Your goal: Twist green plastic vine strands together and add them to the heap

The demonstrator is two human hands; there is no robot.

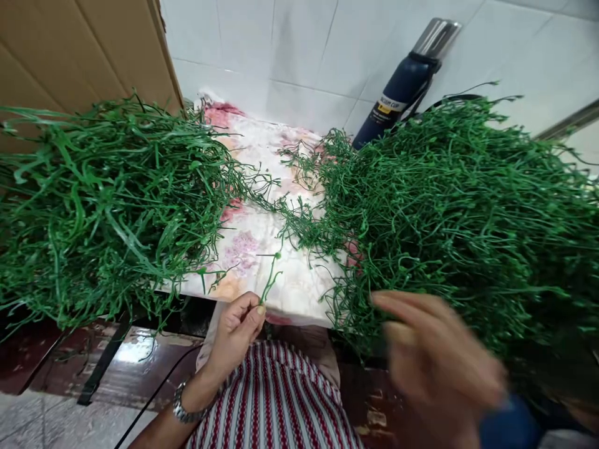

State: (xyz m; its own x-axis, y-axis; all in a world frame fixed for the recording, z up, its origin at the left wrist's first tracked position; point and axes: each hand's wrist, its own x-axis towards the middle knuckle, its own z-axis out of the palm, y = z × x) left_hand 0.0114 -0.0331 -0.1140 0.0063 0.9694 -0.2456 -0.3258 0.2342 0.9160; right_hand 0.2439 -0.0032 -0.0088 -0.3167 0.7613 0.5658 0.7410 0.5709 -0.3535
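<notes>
Between thumb and index finger, my left hand [243, 321] pinches a thin green plastic stem [269, 284] above the near edge of the flowered cloth [276, 274]. My right hand [435, 349] is smeared by motion at the near side of the right heap of green stems [458, 206]; its fingers look bent, and whether they hold anything is unclear. Another heap of green stems [107, 199] covers the left part of the table. Loose stems [304, 224] run between the two heaps.
A dark blue vacuum flask [397, 93] leans against the tiled wall [304, 50] behind the right heap. Cardboard [84, 50] stands at the back left. Below the table are a dark red bench [126, 355] and a black cable [159, 390].
</notes>
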